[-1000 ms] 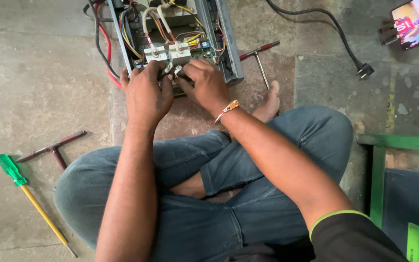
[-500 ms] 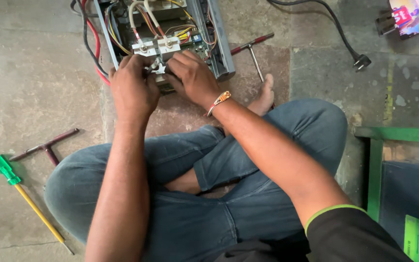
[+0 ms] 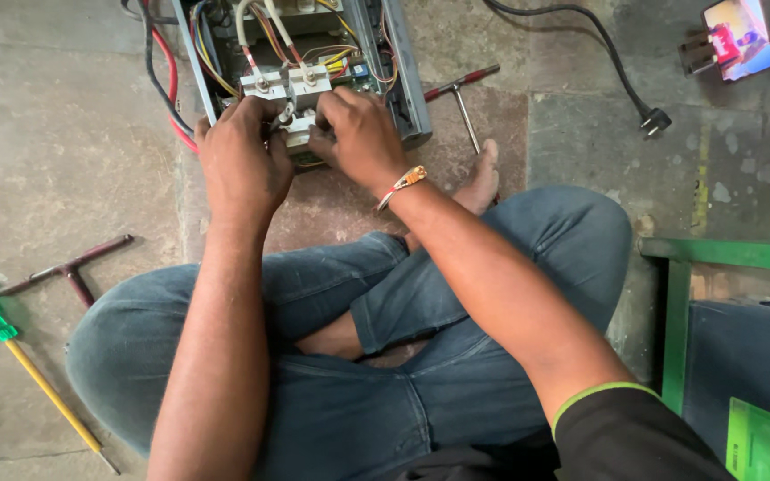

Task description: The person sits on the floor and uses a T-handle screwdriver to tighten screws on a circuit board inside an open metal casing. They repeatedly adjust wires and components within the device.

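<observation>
An opened grey metal electrical unit [image 3: 403, 80] lies on the floor in front of my crossed legs, full of coloured wires and white terminal blocks [image 3: 289, 82]. My left hand [image 3: 241, 160] and my right hand [image 3: 358, 134] both press on a small whitish part [image 3: 299, 126] at the unit's near edge, just below the terminal blocks. Fingers of both hands curl around that part and hide most of it. A bracelet sits on my right wrist.
A T-handle wrench [image 3: 71, 267] and a green-handled screwdriver [image 3: 11, 343] lie on the concrete at left. A second T-handle tool [image 3: 461, 93] rests right of the unit. A black cable with plug [image 3: 652, 118], a phone [image 3: 741, 36] and a green frame [image 3: 724, 254] are at right.
The view has shifted slightly; both hands stay on the part at the unit's near edge, with the fingers working closer together.
</observation>
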